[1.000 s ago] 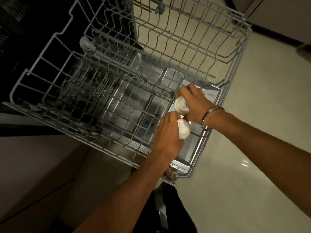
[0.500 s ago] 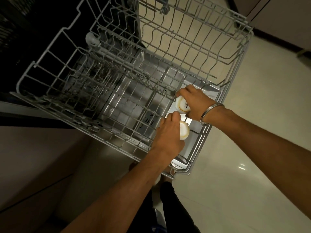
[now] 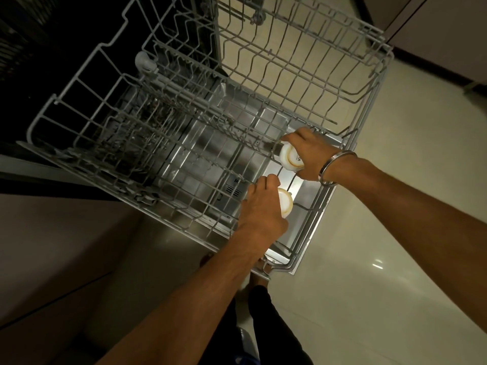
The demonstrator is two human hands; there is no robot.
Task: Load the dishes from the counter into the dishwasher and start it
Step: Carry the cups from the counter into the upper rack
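A grey wire dishwasher rack [image 3: 87, 75] is pulled out over the open steel door [image 3: 210, 154]. My right hand [image 3: 313, 154] grips a white cup [image 3: 290, 160], turned base-up, at the rack's near right corner. My left hand [image 3: 261, 209] grips a second white cup [image 3: 286, 202], also base-up, just in front of the first. Both cups are low inside the rack among the wires. I cannot tell whether they rest on the wires. A metal bangle sits on my right wrist.
The dark dishwasher cavity [image 3: 52, 61] lies at the upper left. Pale glossy floor tiles [image 3: 395, 233] spread to the right, with a cabinet base [image 3: 434, 35] at the top right. My legs [image 3: 263, 325] stand just in front of the rack.
Both hands hold the cups in nearly the same spot. The two cups sit slightly further apart and a little lower in the rack than a second ago.
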